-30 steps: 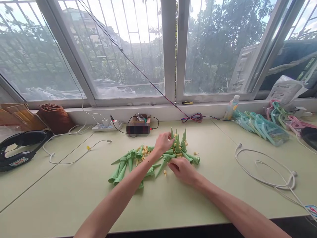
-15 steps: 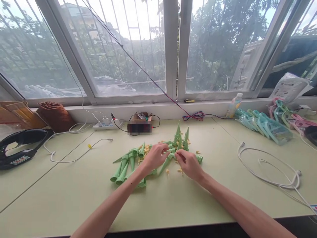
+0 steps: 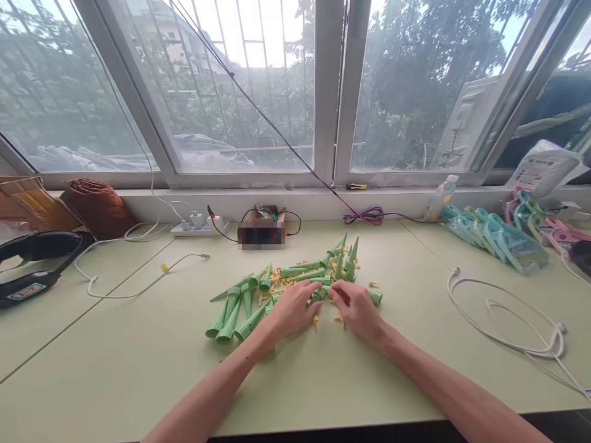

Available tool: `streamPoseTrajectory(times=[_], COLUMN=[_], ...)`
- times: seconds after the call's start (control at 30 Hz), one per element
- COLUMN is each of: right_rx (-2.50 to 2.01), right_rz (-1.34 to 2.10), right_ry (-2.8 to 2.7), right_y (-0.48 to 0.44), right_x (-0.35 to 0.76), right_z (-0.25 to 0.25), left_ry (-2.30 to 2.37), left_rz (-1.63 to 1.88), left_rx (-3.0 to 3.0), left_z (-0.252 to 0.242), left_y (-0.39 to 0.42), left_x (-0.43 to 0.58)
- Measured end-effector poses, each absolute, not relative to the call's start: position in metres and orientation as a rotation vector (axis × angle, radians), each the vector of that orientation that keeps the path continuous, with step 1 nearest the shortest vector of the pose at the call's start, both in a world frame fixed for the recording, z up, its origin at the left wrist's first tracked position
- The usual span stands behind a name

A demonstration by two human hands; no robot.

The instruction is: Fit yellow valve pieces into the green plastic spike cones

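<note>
My left hand (image 3: 295,307) is closed round a green watering spike (image 3: 317,296), much of it covered by my fingers. Close beside its end, my right hand (image 3: 356,306) makes a pinch; whatever lies between the fingertips is too small to make out. More green cone-shaped spikes (image 3: 225,332) lie in a pile on the left, and several stand point up (image 3: 353,252) behind my right hand. Small yellow valve pieces (image 3: 277,283) are scattered among them. One yellow piece (image 3: 316,322) rests in front of my hands, others (image 3: 340,319) by my right wrist.
White cables (image 3: 503,344) coil on the table at right, with bagged teal hangers (image 3: 503,237) behind. A black headset (image 3: 41,271) and a power strip (image 3: 198,229) are at left. At the back stand a small box (image 3: 263,218) and a bottle (image 3: 446,197) below the window.
My left hand has lowered and closed round a green spike lying in front of it. My right hand stays pinched, nearly in place. The view has shifted slightly.
</note>
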State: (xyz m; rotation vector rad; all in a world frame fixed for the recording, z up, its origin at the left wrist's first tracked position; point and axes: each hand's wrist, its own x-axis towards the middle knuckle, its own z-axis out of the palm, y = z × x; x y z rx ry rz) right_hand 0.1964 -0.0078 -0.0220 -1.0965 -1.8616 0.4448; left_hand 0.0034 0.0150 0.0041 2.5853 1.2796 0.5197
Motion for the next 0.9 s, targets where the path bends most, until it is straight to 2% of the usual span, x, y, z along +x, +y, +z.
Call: streamPoseTrajectory(times=[0.67,0.9], right_rx=[-1.067,-0.941], right_rz=[0.458,0.164], right_ry=[-1.893,-1.742], right_y=[-0.01,-0.024], right_x=[0.194,0.196], right_z=[-0.02,-0.001], left_ry=[1.237,1.253], left_rz=[0.55,0.561], left_rx=[2.529,2.537], left_z=[0.006,0.006], left_y=[0.009,0.008], left_x=[0.003,0.002])
